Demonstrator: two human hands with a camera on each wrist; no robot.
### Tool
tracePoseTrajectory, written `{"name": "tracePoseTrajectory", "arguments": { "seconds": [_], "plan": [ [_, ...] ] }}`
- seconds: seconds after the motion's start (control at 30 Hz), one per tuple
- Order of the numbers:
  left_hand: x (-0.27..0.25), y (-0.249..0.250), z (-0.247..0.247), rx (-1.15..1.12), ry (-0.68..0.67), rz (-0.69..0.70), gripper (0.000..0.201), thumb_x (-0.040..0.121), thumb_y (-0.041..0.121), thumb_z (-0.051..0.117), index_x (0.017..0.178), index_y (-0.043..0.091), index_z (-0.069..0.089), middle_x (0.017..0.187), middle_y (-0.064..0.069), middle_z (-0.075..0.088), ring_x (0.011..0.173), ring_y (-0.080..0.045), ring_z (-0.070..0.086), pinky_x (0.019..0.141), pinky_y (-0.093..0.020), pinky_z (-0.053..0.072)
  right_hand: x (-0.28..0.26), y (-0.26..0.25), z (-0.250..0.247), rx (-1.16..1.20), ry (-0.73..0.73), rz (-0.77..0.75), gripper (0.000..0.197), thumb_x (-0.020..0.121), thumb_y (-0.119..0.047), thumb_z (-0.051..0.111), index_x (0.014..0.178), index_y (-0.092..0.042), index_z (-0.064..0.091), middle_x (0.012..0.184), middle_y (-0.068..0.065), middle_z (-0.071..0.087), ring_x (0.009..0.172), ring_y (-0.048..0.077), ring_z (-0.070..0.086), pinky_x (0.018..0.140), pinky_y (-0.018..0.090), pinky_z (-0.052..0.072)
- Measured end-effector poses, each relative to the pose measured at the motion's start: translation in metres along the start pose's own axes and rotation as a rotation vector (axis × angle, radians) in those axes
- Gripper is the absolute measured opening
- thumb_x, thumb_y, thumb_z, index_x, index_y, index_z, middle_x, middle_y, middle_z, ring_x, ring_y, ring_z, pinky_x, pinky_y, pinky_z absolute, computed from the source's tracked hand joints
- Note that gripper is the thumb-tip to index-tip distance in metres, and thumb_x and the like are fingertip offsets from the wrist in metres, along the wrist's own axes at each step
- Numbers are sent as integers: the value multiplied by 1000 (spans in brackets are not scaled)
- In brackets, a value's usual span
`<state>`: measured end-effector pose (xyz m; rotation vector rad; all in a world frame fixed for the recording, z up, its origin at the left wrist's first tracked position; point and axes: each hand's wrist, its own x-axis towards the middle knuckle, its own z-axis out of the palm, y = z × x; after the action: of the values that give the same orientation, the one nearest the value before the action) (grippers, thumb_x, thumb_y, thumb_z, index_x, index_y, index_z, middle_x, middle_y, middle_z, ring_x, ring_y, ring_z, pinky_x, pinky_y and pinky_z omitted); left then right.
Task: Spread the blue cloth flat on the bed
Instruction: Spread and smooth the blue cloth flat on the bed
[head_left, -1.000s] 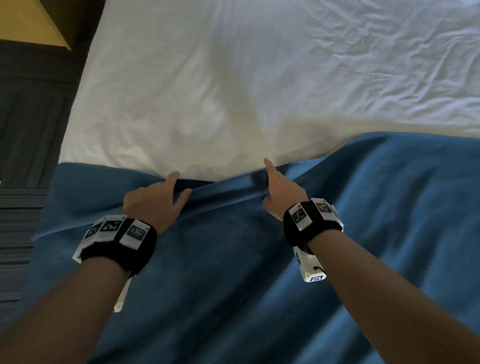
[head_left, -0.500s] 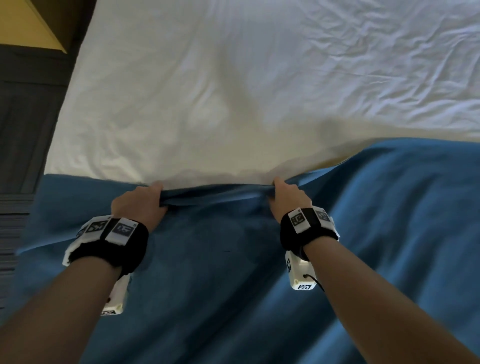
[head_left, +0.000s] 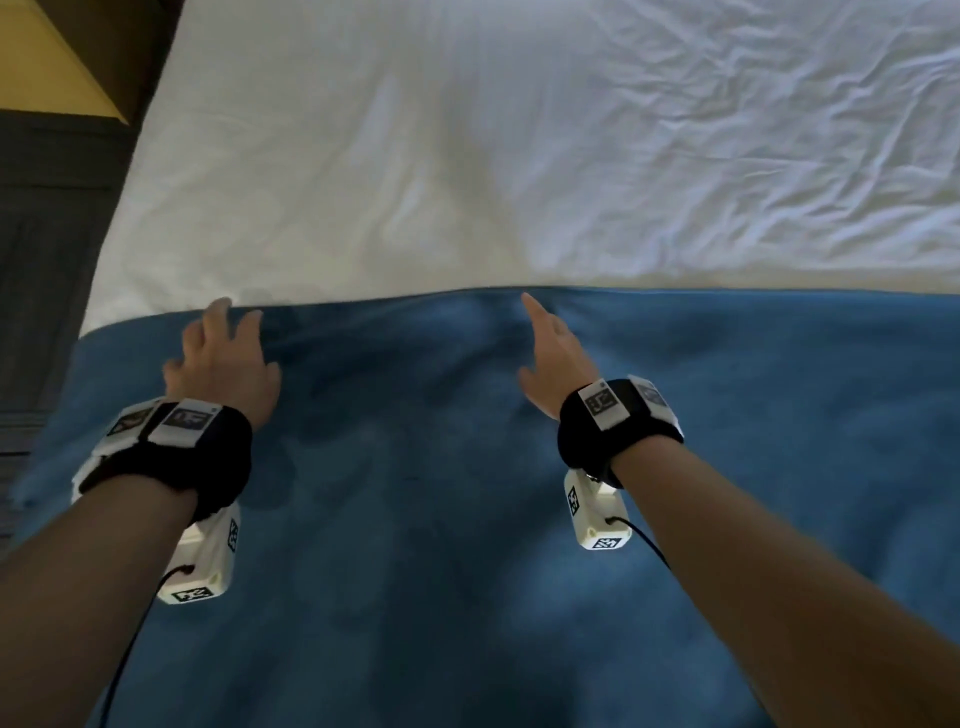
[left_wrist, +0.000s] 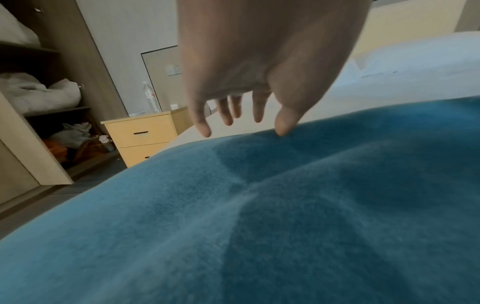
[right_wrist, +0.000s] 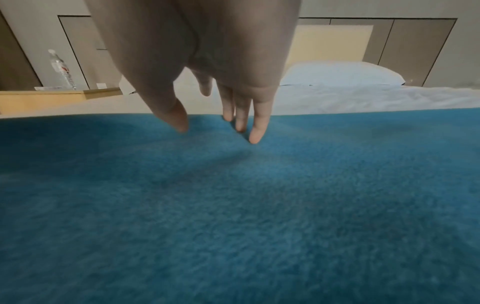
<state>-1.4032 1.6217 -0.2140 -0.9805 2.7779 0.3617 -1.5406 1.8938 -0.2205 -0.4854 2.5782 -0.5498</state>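
Observation:
The blue cloth covers the near half of the bed, and its far edge runs nearly straight across the white sheet. My left hand hovers over that edge on the left with fingers spread, holding nothing. In the left wrist view the left hand has straight fingers just above the blue cloth. My right hand reaches to the edge near the middle, fingers extended. In the right wrist view the right hand touches the blue cloth with its fingertips.
A yellow wooden nightstand with a water bottle stands left of the bed. Beyond it is an open wardrobe holding bedding. A white pillow lies at the head of the bed. Dark floor runs along the bed's left side.
Both hands pinched the cloth's far edge, carried it farther up the bed, and have let go. The edge now lies straighter and flatter, and the fingers are open.

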Motion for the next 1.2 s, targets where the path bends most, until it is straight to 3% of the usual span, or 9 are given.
{"name": "tracePoseTrajectory", "arguments": {
  "seconds": [0.17, 0.3, 0.5, 0.73, 0.9, 0.97, 1.03, 1.1, 1.2],
  "plan": [
    [20, 21, 3, -30, 21, 170, 39, 93, 10, 43, 133, 11, 45, 145, -11, 36, 124, -37, 40, 95, -55, 39, 26, 6, -8, -70, 70, -58, 71, 86, 1, 42, 148, -18, 12, 154, 7, 21, 137, 31, 27, 106, 42, 35],
    [36, 38, 7, 119, -125, 137, 41, 92, 3, 41, 132, 13, 41, 135, -14, 37, 117, -38, 43, 82, -50, 47, 51, 9, -13, -106, 46, 10, 66, 88, 4, 37, 147, -18, 15, 147, 12, 31, 125, 34, 44, 93, 41, 42],
    [51, 31, 8, 131, -48, 64, 28, 87, 16, 60, 110, 4, 50, 115, -22, 38, 94, -41, 52, 63, -43, 43, 72, 27, -15, -35, 113, 143, 39, 93, -8, 43, 132, -13, 42, 123, 23, 54, 108, 37, 55, 81, 37, 43],
    [66, 1, -7, 149, -71, 74, 24, 90, 35, 52, 99, 14, 57, 103, -21, 63, 93, -40, 60, 74, -41, 46, 72, 25, -11, 267, 266, 271, 13, 92, -16, 47, 102, -10, 51, 95, 21, 63, 85, 36, 63, 77, 45, 53],
    [92, -3, -31, 89, 2, -41, 21, 90, 28, 46, 102, 11, 53, 96, -23, 65, 86, -40, 60, 71, -39, 43, 84, 10, -29, 284, 427, 166, 7, 91, -11, 45, 94, -11, 51, 87, 18, 65, 81, 34, 61, 68, 37, 47],
    [92, -2, -24, 15, 47, -57, 19, 91, 21, 45, 106, 11, 49, 102, -27, 61, 88, -42, 59, 72, -42, 42, 84, 8, -28, 323, 428, 153, 12, 90, -9, 41, 99, -13, 49, 94, 19, 64, 84, 34, 60, 69, 38, 46],
    [86, -3, -8, -93, -8, -21, 32, 90, 15, 46, 122, 15, 44, 121, -25, 55, 106, -43, 54, 87, -50, 44, 82, 13, -18, 257, 232, 111, 35, 91, -11, 47, 126, -14, 43, 124, 19, 55, 111, 34, 52, 87, 38, 44],
    [77, -5, 9, -54, -113, 13, 53, 91, 18, 49, 141, 22, 30, 145, -15, 35, 130, -39, 38, 101, -61, 34, 78, 19, -7, 9, -4, 57, 64, 89, -21, 55, 144, -20, 22, 152, 10, 27, 139, 28, 26, 111, 43, 29],
    [67, -6, 25, 34, -166, 8, 58, 95, 27, 40, 147, 32, 14, 159, -1, 8, 145, -26, 7, 110, -66, 14, 76, 19, 0, -276, -65, 40, 74, 88, -34, 55, 147, -29, 10, 159, 3, 1, 146, 26, 1, 116, 49, 14]
  ]
}}
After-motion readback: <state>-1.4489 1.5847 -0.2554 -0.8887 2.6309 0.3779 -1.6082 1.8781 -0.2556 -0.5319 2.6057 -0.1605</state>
